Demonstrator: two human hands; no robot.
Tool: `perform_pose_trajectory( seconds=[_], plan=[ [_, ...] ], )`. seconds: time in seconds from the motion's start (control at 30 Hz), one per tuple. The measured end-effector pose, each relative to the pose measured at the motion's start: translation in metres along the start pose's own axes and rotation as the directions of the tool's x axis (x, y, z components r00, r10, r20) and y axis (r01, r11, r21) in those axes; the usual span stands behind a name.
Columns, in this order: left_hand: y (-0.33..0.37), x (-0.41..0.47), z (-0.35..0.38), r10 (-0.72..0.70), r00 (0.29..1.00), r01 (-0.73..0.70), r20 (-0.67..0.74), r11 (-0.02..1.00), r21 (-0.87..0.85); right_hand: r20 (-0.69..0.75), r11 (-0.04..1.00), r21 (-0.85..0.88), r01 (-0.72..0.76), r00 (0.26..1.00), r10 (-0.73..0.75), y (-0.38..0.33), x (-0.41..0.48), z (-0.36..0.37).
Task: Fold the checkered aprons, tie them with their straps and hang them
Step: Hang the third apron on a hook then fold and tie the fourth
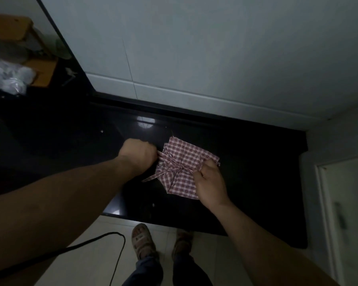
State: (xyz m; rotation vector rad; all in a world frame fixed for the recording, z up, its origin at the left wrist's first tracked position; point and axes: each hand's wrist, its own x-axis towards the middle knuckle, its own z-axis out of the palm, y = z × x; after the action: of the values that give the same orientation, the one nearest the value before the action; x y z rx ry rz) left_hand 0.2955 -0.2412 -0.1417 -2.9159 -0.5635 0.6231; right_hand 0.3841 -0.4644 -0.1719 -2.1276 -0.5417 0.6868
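— Dark glossy countertop (50, 145) under a pale tiled wall (103, 38): that is our setting. What do we find at the far left?
— We make out a brown cardboard box (10, 27) and some crumpled clear plastic (8, 79) (too dim for us to say more).
— And lower down?
— A black cable (112, 238) loops over the pale floor. Just right of it we see our sandalled feet (142, 241) at the counter's front edge.
— Now the hands.
— Our left hand (137, 156) is a tight fist, knuckles up, low over the counter. Its fingers curl round a strap (161, 155), which runs straight from the fist into the cloth.
— Where is the cloth?
— The checkered apron (186, 182) lies folded into a small flat packet on the counter, between our two hands. We see the strap crossed in a knot (179, 168) on top of it. One loose end trails off the packet's left corner onto the black surface.
— And the other side?
— Our right hand (210, 182) rests on the packet's right edge. Thumb and forefinger pinch there, and the other fingers are loosely bent (strap or hem in the pinch, we cannot tell).
— Far right?
— A white door (343, 203) with a handle, blurred.
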Motion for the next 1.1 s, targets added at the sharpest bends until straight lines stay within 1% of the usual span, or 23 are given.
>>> perform_pose_trajectory(
  seconds=[0.07,0.13,0.23,0.27,0.3,0.33,0.37,0.4,0.43,0.47,0.5,0.53,0.57,0.6,0.63,0.73,0.8,0.87,0.93,0.97,1.03,1.07,1.1],
  plan=[
    [-0.002,0.003,0.005,0.008,1.0,-0.009,0.022,1.0,0.027,0.008,0.999,0.032,-0.007,1.0,0.006,0.005,0.0,0.001],
    [-0.003,0.003,0.008,-0.005,0.999,0.006,0.032,1.0,-0.005,0.009,1.0,-0.002,0.011,1.0,-0.011,0.01,0.002,0.002],
    [-0.008,0.004,0.001,-0.024,0.988,0.063,0.155,0.965,-0.255,0.081,0.991,-0.13,0.039,0.996,-0.029,0.006,0.009,-0.005],
    [-0.011,0.003,-0.003,-0.019,0.977,0.097,0.212,0.925,-0.367,0.093,0.989,-0.146,0.035,0.995,-0.022,0.002,0.011,-0.008],
    [-0.015,-0.001,-0.008,-0.024,0.975,0.132,0.221,0.863,-0.488,0.077,0.986,-0.161,0.037,0.997,-0.025,-0.006,0.011,-0.013],
    [-0.017,-0.005,-0.012,-0.057,0.985,0.145,0.164,0.785,-0.603,0.016,0.979,-0.198,0.047,0.999,-0.045,-0.013,0.012,-0.019],
    [-0.014,-0.012,-0.014,-0.134,0.991,0.114,0.022,0.726,-0.678,-0.089,0.964,-0.262,0.055,0.993,-0.081,-0.022,0.01,-0.024],
    [-0.005,-0.02,-0.017,-0.224,0.957,0.035,-0.185,0.721,-0.692,-0.194,0.935,-0.344,0.084,0.968,-0.159,-0.033,0.009,-0.027],
    [0.01,-0.028,-0.016,-0.262,0.897,-0.045,-0.356,0.748,-0.662,-0.229,0.894,-0.427,0.137,0.94,-0.253,-0.044,0.007,-0.026],
    [0.029,-0.036,-0.014,-0.237,0.858,-0.125,-0.456,0.764,-0.632,-0.184,0.844,-0.499,0.194,0.929,-0.322,-0.05,0.008,-0.023],
    [0.05,-0.04,-0.009,-0.178,0.855,-0.188,-0.487,0.769,-0.611,-0.069,0.796,-0.552,0.25,0.937,-0.342,-0.051,0.011,-0.016],
    [0.067,-0.042,0.0,-0.132,0.89,-0.187,-0.435,0.765,-0.616,0.064,0.758,-0.584,0.292,0.947,-0.315,-0.046,0.015,-0.008],
    [0.077,-0.042,0.014,-0.124,0.933,-0.124,-0.338,0.771,-0.624,0.167,0.729,-0.615,0.3,0.953,-0.251,-0.04,0.02,0.0],
    [0.081,-0.042,0.029,-0.132,0.964,-0.037,-0.231,0.792,-0.609,0.213,0.717,-0.64,0.277,0.96,-0.181,-0.032,0.022,0.004],
    [0.078,-0.039,0.046,-0.145,0.974,0.016,-0.176,0.814,-0.581,0.229,0.708,-0.656,0.26,0.963,-0.141,-0.022,0.027,0.007],
    [0.066,-0.038,0.077,-0.114,0.971,-0.006,-0.209,0.866,-0.5,0.223,0.697,-0.657,0.289,0.957,-0.187,0.002,0.028,0.009],
    [0.063,-0.036,0.079,-0.101,0.969,-0.032,-0.226,0.855,-0.518,0.223,0.691,-0.657,0.301,0.953,-0.204,0.005,0.03,0.01],
    [0.06,-0.041,0.07,-0.136,0.97,-0.026,-0.203,0.767,-0.641,0.235,0.709,-0.635,0.306,0.951,-0.199,0.001,0.031,0.008],
    [0.052,-0.041,0.056,-0.218,0.962,-0.005,-0.165,0.59,-0.807,0.221,0.744,-0.602,0.29,0.956,-0.193,-0.003,0.031,0.004],
    [0.046,-0.042,0.05,-0.263,0.955,0.018,-0.141,0.522,-0.853,0.195,0.751,-0.59,0.296,0.955,-0.223,-0.007,0.029,0.0],
    [0.033,-0.036,0.037,-0.28,0.955,0.046,-0.096,0.46,-0.887,0.097,0.73,-0.596,0.334,0.932,-0.348,-0.019,0.022,-0.004],
    [0.029,-0.033,0.03,-0.253,0.964,0.04,-0.08,0.437,-0.899,0.068,0.7,-0.613,0.367,0.907,-0.416,-0.027,0.02,-0.004],
    [0.027,-0.03,0.024,-0.221,0.973,0.04,-0.064,0.436,-0.899,0.076,0.661,-0.634,0.401,0.884,-0.462,-0.034,0.018,-0.002]
  ],
)
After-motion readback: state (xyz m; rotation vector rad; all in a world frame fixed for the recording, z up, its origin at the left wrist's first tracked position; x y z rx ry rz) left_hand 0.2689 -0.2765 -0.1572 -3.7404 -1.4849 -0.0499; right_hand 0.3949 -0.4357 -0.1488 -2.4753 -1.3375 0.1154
